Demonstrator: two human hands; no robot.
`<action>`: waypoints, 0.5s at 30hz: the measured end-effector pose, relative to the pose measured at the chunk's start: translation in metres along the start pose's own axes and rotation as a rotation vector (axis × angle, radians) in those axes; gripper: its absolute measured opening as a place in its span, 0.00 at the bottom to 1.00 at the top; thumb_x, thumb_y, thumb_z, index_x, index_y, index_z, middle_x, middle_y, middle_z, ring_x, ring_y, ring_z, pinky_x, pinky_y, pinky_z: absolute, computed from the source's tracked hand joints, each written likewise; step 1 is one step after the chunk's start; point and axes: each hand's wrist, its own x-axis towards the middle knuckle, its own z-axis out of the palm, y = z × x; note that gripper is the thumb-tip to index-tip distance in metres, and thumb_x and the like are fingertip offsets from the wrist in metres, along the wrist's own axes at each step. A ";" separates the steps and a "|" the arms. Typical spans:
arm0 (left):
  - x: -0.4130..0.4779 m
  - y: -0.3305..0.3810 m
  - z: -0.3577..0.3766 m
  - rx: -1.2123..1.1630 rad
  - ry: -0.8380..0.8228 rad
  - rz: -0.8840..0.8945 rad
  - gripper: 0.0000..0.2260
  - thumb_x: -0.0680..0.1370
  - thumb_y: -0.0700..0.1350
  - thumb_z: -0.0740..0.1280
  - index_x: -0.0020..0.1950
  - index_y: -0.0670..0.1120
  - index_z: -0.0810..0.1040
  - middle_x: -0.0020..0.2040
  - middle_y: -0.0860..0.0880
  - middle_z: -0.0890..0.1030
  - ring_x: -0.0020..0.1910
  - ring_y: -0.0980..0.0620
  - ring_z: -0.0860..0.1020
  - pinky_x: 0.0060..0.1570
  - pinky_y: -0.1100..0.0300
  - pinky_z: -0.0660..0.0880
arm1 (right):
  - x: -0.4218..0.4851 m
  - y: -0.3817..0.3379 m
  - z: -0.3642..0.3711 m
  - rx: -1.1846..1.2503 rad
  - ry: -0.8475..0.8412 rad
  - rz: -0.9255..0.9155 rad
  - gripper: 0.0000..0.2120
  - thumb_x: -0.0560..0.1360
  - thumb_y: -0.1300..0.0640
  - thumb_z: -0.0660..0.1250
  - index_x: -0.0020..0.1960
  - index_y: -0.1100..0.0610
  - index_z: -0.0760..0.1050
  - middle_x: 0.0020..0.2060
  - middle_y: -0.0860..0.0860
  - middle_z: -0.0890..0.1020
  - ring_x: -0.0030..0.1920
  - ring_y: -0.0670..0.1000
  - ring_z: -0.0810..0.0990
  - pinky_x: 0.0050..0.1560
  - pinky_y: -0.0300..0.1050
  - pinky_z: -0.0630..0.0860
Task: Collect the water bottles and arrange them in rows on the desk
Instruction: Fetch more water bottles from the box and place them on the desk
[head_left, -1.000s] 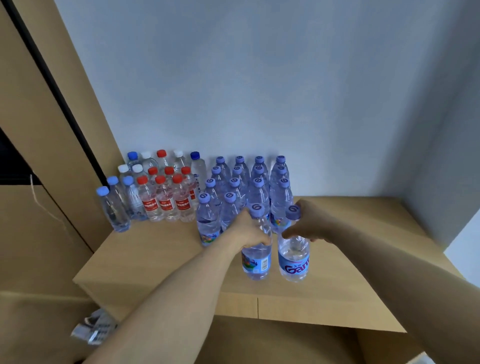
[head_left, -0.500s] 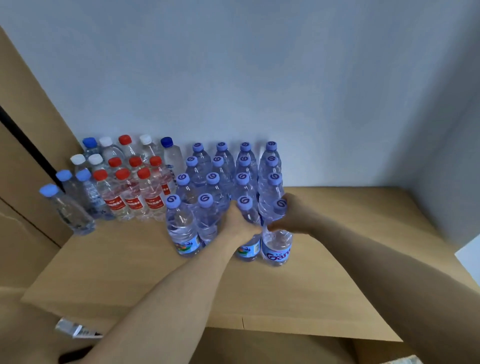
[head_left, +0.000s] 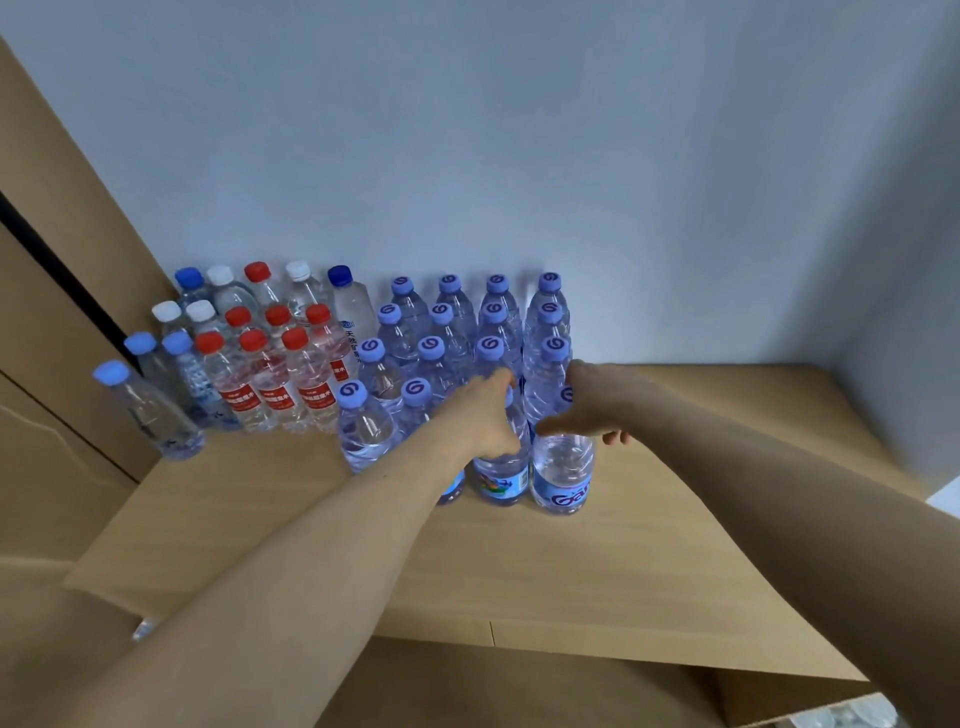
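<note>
Several purple-capped water bottles stand in rows on the wooden desk against the wall. My left hand grips the neck of a purple-capped bottle in the front row. Right beside it, my right hand covers the cap of another purple-capped bottle, thumb on one side of the neck and fingers on the other. Both bottles stand upright on the desk, touching each other. To their left, two more front-row bottles stand upright.
Red-capped bottles, white-capped and blue-capped bottles fill the desk's back left. One light-blue-capped bottle stands alone at the left edge. A brown cabinet panel rises on the left. The grey wall closes the back.
Both hands have carried their bottles away from me and set them against the purple-capped rows as a front row. The view has swung a little to the right.
</note>
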 end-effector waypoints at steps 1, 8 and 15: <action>-0.001 0.001 -0.001 0.088 -0.020 0.008 0.20 0.72 0.43 0.70 0.58 0.47 0.64 0.58 0.44 0.72 0.57 0.41 0.74 0.46 0.52 0.71 | -0.002 -0.004 -0.003 -0.083 0.019 -0.019 0.18 0.72 0.42 0.69 0.48 0.55 0.68 0.37 0.49 0.79 0.29 0.49 0.77 0.29 0.39 0.71; 0.000 0.003 -0.005 0.290 0.004 -0.058 0.25 0.76 0.47 0.68 0.68 0.45 0.61 0.63 0.42 0.71 0.62 0.40 0.73 0.51 0.50 0.70 | 0.000 -0.011 -0.011 -0.077 -0.085 -0.114 0.16 0.76 0.62 0.62 0.63 0.55 0.72 0.42 0.56 0.82 0.28 0.49 0.78 0.32 0.38 0.75; 0.007 0.008 -0.005 0.343 -0.011 -0.069 0.26 0.77 0.45 0.68 0.69 0.45 0.59 0.64 0.41 0.70 0.62 0.39 0.73 0.49 0.51 0.68 | 0.004 -0.018 -0.013 -0.230 0.032 -0.099 0.04 0.73 0.61 0.66 0.47 0.59 0.76 0.41 0.54 0.80 0.43 0.55 0.80 0.38 0.43 0.74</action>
